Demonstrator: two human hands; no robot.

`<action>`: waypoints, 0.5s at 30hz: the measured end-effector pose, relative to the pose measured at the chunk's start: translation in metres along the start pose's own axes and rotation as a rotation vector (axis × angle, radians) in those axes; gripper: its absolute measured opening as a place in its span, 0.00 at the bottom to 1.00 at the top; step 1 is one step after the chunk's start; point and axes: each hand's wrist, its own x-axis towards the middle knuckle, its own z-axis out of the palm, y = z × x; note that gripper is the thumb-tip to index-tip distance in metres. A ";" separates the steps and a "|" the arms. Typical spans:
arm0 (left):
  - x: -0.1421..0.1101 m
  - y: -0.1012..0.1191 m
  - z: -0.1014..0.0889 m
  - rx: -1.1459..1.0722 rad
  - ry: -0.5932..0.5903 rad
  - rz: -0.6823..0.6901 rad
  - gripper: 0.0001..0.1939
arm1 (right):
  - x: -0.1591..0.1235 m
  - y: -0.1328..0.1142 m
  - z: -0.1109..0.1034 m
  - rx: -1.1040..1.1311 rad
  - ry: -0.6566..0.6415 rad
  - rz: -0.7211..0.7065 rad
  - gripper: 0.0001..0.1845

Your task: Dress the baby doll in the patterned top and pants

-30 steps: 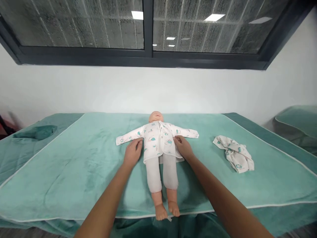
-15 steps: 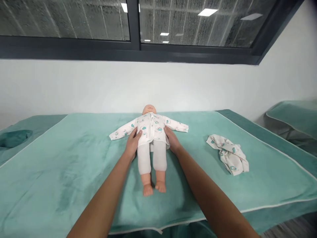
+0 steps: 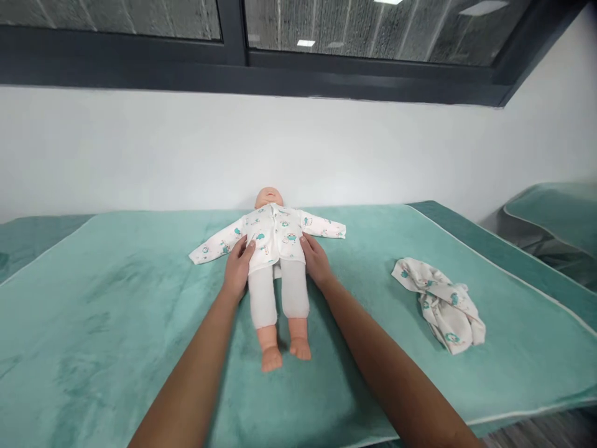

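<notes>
Lying face up on a green bed [image 3: 140,323], a doll [image 3: 263,292] was grasped at both sides of its torso, between two bare hands. One side was cupped by the left hand [image 3: 237,267], the thumb laid over the front of a white patterned shirt [image 3: 275,233], fingers half curled around the edge. The opposite side was clasped by the right hand [image 3: 316,256], fingers bent against the shirt, fingertips partly hidden. How hard the doll was squeezed could not be told. Both sleeves [image 3: 219,242] were spread outward; the white-covered legs [image 3: 295,292] were pointed toward the camera. A crumpled patterned cloth [image 3: 448,305] was seen on the bed, well apart from the right hand. Behind the doll's head, a white wall [image 3: 298,149] was shown below a dark-framed window [image 3: 364,78].
</notes>
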 end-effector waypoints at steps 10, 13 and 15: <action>-0.075 0.007 -0.016 0.147 -0.028 0.066 0.22 | -0.122 0.011 -0.150 -1.320 0.186 -0.272 0.24; -0.118 0.005 -0.026 0.135 -0.060 0.039 0.23 | -0.151 0.010 -0.209 -1.478 0.343 -0.132 0.28; -0.149 0.002 -0.034 0.116 -0.088 0.044 0.22 | -0.163 0.009 -0.244 -1.440 0.395 0.050 0.29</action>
